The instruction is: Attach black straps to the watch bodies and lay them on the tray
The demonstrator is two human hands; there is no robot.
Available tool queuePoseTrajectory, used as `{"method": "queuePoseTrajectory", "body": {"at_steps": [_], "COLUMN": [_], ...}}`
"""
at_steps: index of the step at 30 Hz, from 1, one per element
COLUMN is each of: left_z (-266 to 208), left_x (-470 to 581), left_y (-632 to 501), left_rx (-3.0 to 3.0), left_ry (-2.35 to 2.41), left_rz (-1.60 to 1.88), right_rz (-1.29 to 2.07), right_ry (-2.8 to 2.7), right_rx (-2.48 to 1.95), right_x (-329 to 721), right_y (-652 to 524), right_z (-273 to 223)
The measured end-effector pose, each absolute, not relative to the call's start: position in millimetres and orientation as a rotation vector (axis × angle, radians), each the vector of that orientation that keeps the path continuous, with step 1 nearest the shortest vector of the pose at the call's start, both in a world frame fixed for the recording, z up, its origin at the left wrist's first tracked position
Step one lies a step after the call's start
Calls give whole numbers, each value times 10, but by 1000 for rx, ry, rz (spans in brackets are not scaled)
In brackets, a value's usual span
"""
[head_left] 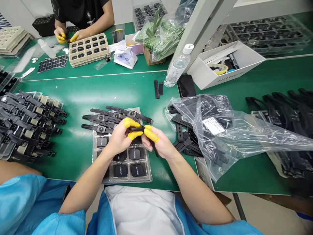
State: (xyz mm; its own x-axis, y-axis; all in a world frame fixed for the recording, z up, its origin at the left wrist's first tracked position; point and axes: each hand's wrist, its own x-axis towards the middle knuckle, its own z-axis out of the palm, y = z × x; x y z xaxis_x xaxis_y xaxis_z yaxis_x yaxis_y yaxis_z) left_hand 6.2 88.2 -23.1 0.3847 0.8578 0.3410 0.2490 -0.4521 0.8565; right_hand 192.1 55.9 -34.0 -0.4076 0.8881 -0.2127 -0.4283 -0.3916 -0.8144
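Note:
Yellow finger cots cover the fingertips of both my hands. My left hand (123, 133) pinches a dark smartwatch body (136, 129) edge-on above the tray. At its right end my right hand (156, 138) grips a black watch strap (155, 149), whose tail hangs below the fingers. Whether strap and body are joined is hidden by the fingertips. Beneath my hands is a clear plastic tray (149, 179) with square watch bodies (134, 153) in its pockets. Several watches with straps fitted (105, 119) lie across the tray's far end.
Loose black straps (182, 130) spill from a clear plastic bag (234, 130) on the right. Strapped watches (26, 120) are stacked at left. A water bottle (179, 65), a phone (186, 86) and a white box (223, 65) stand beyond. Across the table a co-worker's gloved fingers (67, 36) handle a small part.

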Motion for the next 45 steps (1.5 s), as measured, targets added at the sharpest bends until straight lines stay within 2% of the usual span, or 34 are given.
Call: {"method": "queuePoseTrajectory", "body": {"at_steps": [6, 9, 12, 14, 17, 21, 32, 45], "left_z": [-145, -136, -196, -253, -317, -335, -280, -193], "left_x": [20, -48, -11, 48, 95, 62, 68, 0], "left_y": [998, 1076, 1032, 957, 868, 850, 824, 843], "left_rx": [1152, 982, 1150, 1430, 1915, 2207, 2267, 2596], "left_ry": [1005, 1108, 1119, 1081, 993, 917, 890, 932], "left_rz": [1535, 1663, 1353, 1103, 932, 846, 829, 624], "right_rz": [2170, 2051, 1862, 1861, 1924, 1986, 2040, 2068], "right_ry": [-1004, -1054, -997, -967, -983, -927, -549, -647], "right_rx": [-860, -1006, -996, -928, -878, -849, -758, -893], "right_x": [2016, 2071, 2048, 1999, 1936, 1915, 1881, 1904], "right_y": [598, 625, 616, 590, 546, 529, 539, 558], "right_z": [-324, -336, -344, -345, -356, -375, -276, -309]}}
